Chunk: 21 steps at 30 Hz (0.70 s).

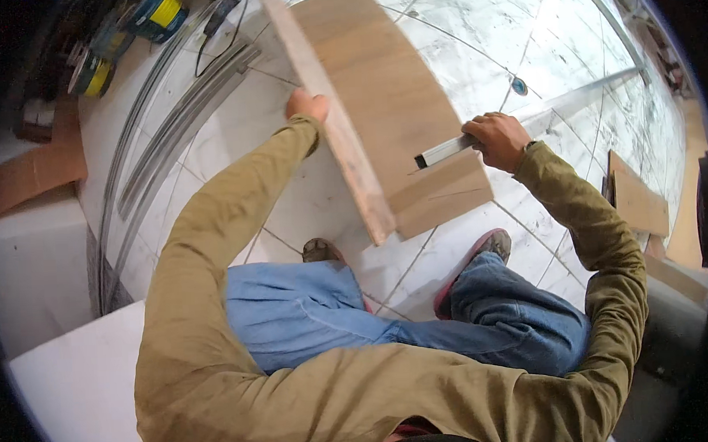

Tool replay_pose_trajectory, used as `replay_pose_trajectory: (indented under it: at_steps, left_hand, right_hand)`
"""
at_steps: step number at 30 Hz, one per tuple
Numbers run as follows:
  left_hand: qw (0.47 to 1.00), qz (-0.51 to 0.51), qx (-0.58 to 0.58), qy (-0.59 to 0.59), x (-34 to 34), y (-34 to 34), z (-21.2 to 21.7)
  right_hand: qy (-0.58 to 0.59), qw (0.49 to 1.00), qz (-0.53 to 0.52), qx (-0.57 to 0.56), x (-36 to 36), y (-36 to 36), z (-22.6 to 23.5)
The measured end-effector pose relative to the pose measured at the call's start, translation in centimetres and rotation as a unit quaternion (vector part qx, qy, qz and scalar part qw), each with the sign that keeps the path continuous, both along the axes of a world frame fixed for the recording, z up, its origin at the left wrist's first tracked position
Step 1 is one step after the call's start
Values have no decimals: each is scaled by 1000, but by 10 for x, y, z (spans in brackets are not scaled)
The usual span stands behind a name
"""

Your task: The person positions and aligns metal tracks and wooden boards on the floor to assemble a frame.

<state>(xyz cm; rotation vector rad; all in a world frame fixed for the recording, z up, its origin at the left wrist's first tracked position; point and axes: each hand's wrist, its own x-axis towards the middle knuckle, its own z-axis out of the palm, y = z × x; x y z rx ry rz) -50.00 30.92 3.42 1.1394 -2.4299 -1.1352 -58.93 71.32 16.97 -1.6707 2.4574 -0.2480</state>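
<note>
My left hand (308, 106) is closed on the left edge of a narrow pale wooden plank (344, 147). This plank runs along the side of a wide brown board (388, 79), which bears thin dark lines near its close end. In my right hand (498, 140) is a long metal bar (445, 151) with a black end, held over the right part of the board. The fingers are wrapped round the bar, and its other end stretches away to the right. Whether plank and board are joined cannot be told.
Long metal profiles (186, 110) lie on the white tiled floor (283, 208) at the left. Beyond them stand dark buckets with yellow bands (160, 16). A cable (234, 26) lies at the upper left. Brown wooden pieces (638, 195) are at the right. My shoes (488, 251) flank the board's near end.
</note>
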Motion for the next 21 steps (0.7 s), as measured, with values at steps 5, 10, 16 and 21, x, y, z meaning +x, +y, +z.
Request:
replay_pose_trajectory:
  at_steps: [5, 10, 16, 21]
  left_hand:
    - [987, 64, 144, 31, -32, 73, 9]
    - [973, 89, 184, 111, -22, 76, -19]
    - [853, 73, 506, 102, 26, -9, -124]
    - [905, -7, 404, -130, 2, 15, -75]
  right_hand:
    - [-6, 999, -31, 25, -4, 9, -3]
    - [12, 999, -22, 31, -9, 2, -14]
    - [-45, 998, 30, 37, -16, -15, -78]
    - [-30, 993, -7, 117, -4, 2, -107]
